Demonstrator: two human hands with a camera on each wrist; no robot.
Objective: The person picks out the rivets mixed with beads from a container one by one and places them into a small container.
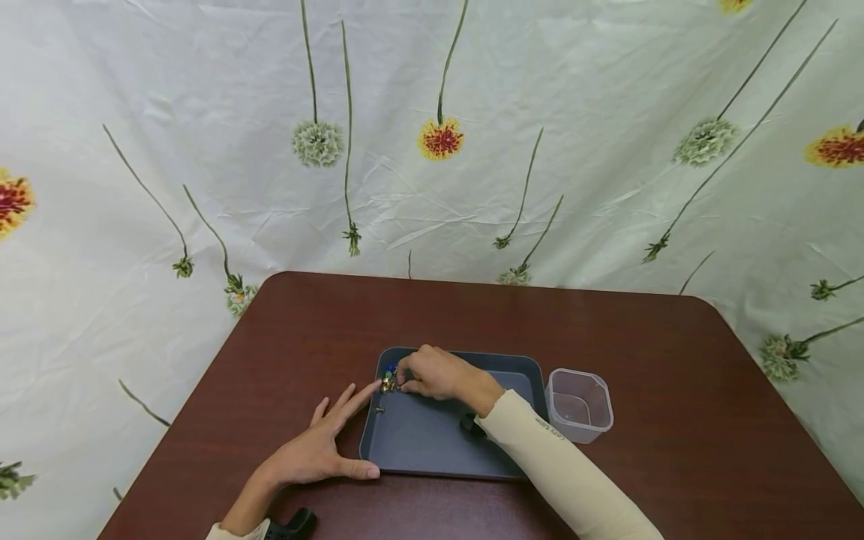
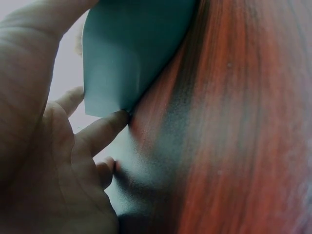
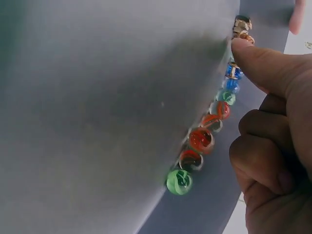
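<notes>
A blue-grey tray [image 1: 432, 442] lies on the table. My left hand [image 1: 313, 446] spreads its straight fingers against the tray's left side, the thumb at the near corner; the left wrist view shows fingertips touching the tray wall [image 2: 131, 53]. My right hand [image 1: 435, 373] reaches over the tray to its far left, other fingers curled. In the right wrist view one fingertip touches gold-coloured pieces [image 3: 242, 25] at the end of a row; whether it pinches one is hidden. Along the row lie blue pieces [image 3: 233, 87], red-swirled marbles [image 3: 201, 140] and a green marble [image 3: 179, 182].
A clear plastic container [image 1: 579, 405] stands right of the tray, against or very near its edge. One small piece [image 1: 379, 409] lies apart near the tray's left wall. Behind the brown table [image 1: 324, 322] hangs a white flowered cloth [image 1: 594, 150].
</notes>
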